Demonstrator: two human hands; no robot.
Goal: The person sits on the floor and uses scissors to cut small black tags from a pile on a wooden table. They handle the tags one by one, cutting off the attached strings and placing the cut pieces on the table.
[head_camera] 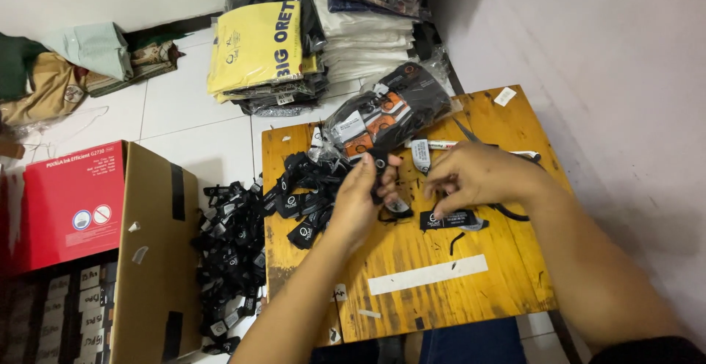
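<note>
Head view, looking down on a small yellow wooden bench at the centre of the frame. The left hand, just left of centre, has its grip closed on a small black tag, held upright between thumb and fingers above the bench top; the right hand, right of centre, has its fingertips pinched down on a flat black label lying on the bench, the grip narrow and in contact with the label's upper edge; a pile of black tags covers the left part of the bench, touching the left hand's far side; more black tags lie heaped on the white tiled floor just left of the bench; a clear bag of black and orange goods rests at the bench's upper edge; a white marker pen lies just beyond the right hand; a strip of white tape is stuck to the bench in the lower middle; an open cardboard box with a red lid panel stands at lower left; folded garments, one yellow, are stacked at upper centre.
</note>
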